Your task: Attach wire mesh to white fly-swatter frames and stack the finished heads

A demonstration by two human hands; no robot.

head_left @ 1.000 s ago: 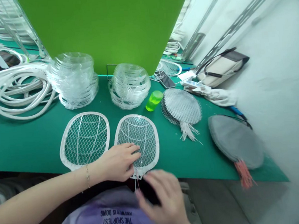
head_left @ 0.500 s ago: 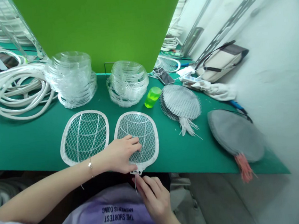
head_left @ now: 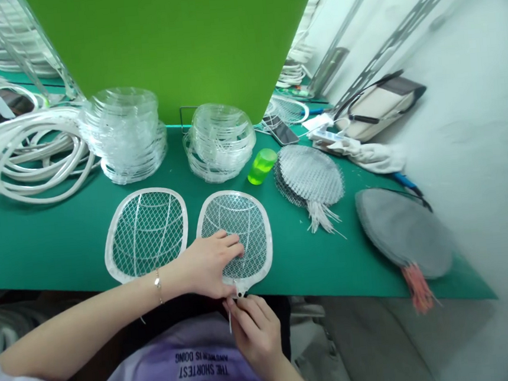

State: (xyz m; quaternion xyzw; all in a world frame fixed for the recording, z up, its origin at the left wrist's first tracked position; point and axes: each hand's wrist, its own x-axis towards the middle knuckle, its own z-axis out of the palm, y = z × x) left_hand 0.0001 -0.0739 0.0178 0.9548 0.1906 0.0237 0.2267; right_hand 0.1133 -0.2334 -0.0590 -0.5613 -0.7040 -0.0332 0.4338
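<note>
The white-rimmed mesh paddle [head_left: 250,226] lies flat at the table's [head_left: 314,268] near edge, its neck reaching that edge, with a second paddle [head_left: 145,223] just beside it, towards the table's left end. It looks light, with a stiff, probably smooth plastic rim; the fine mesh would likely dent under a hard push, so the rim or neck seems the safer place to hold. The thin wire [head_left: 230,322] at the neck looks soft and easy to bend, best taken near its end.

The left hand [head_left: 216,264] lies over the mesh, its grip not closed, fingers loosely curled, thumb at the neck. The right hand's [head_left: 260,335] grip is together, thumb and fingertips apparently pinching the wire just below the neck; the exact contact is hidden.
</note>
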